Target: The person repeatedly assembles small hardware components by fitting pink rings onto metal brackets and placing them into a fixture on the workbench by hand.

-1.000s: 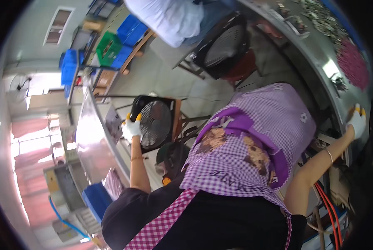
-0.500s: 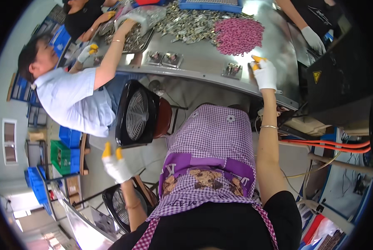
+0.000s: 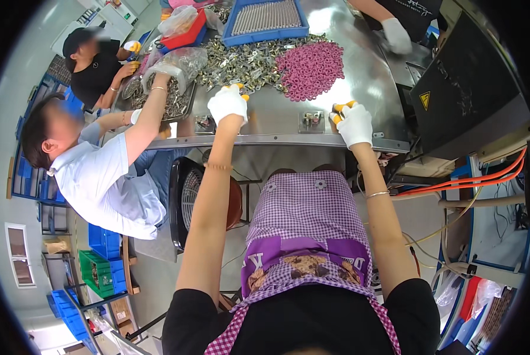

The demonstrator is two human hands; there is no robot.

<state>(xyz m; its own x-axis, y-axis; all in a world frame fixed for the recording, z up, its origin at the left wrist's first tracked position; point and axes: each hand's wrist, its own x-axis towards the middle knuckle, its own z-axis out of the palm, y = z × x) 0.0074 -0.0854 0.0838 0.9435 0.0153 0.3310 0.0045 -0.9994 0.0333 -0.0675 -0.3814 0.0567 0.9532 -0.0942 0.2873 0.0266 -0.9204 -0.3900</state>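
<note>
My left hand (image 3: pixel 228 105), in a white glove with yellow fingertips, is at the near edge of a heap of small metal clips (image 3: pixel 232 71). Its fingers are bent and close together, and what they grip, if anything, is hidden. Near the table's front edge, my right hand (image 3: pixel 355 124) wears the same kind of glove. Thumb and finger are drawn together there, but I cannot make out anything between them. Just left of it sits a small clear block with metal parts (image 3: pixel 311 122). Another such block (image 3: pixel 205 123) lies below my left hand. Pink rings (image 3: pixel 310 70) are heaped between and beyond my hands.
A blue tray (image 3: pixel 265 40) with rows of metal pins stands behind the heaps. At left, a person in a light blue shirt (image 3: pixel 114 183) reaches into a clear bag (image 3: pixel 185 64). A co-worker's gloved hand (image 3: pixel 397 35) is at far right, near a black machine (image 3: pixel 454 89).
My left hand has risen from beside my body to the metal heap. My right hand has come back from the pink rings toward the right-hand block. The view has shifted.
</note>
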